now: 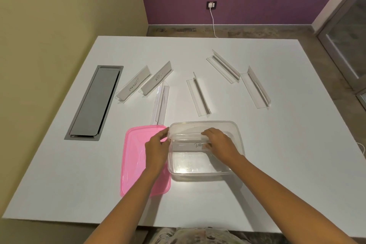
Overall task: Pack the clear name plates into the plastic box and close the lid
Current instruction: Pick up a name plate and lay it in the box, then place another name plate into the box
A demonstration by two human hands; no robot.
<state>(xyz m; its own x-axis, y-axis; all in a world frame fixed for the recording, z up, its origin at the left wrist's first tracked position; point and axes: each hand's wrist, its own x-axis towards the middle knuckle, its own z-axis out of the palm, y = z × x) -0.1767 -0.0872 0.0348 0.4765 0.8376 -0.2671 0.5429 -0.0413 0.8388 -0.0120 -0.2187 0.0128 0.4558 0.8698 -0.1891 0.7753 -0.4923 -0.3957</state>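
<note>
A clear plastic box (pixel 238 134) stands open near the table's front middle. Inside it lies a clear name plate (pixel 188 145) with handwriting on its card. My left hand (pixel 157 148) pinches the plate's left end at the box's left wall. My right hand (pixel 219 142) grips its right part inside the box. The pink lid (pixel 134 156) lies flat to the left of the box, under my left forearm. Several more clear name plates rest further back: one marked ELEPHANT (pixel 133 84), one marked TIGER (pixel 156 79), and unlabelled ones (pixel 160 105), (pixel 198 95), (pixel 222 66), (pixel 255 87).
A grey cable hatch (pixel 95 103) is set into the white table (pixel 59 174) at the left. Beyond the table's far edge a white cable (pixel 213 24) runs from a wall socket. A glass door frame stands at the right.
</note>
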